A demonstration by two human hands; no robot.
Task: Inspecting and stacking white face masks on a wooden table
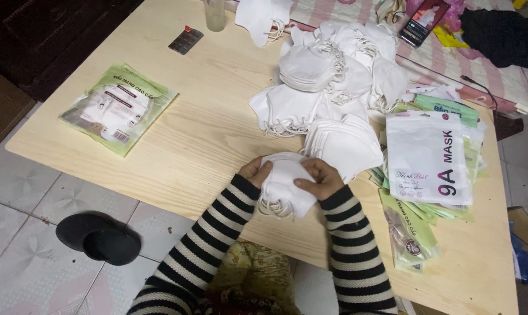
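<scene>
At the far left of the frame, a pair of black slippers point(98, 238) sits on the pale tiled floor point(19, 192), beside the light wooden table point(217, 134) with its visible grain. On the table's upper left lies a flat, glossy green and white packet point(119, 108), and above it a small dark blister strip point(186, 40) and the base of a clear glass point(215, 14). In the lower centre, just above the near table edge, the person's left hand point(256, 172) and right hand point(319, 178), both in black and white striped sleeves, hold a small stack of folded white face masks point(282, 184). The stack's long axis runs from upper left to lower right, its rounded folded edge toward the top and its thin elastic ear loops hanging at the lower left. The masks look soft, matte and cloth-like, with a curved, half-moon outline. The left hand's fingers curl around the stack's upper left edge; the right hand pinches its right side, thumb pressed on top. Behind, in the upper centre, a loose heap of white masks point(334, 76) spreads across the table. To the right lies a fan of empty green pouches point(413, 227) under a white plastic pouch point(427, 157) with a pink top. At the upper right, a phone point(424, 22) and a black cloth point(500, 35) rest on striped pink fabric point(485, 76).
</scene>
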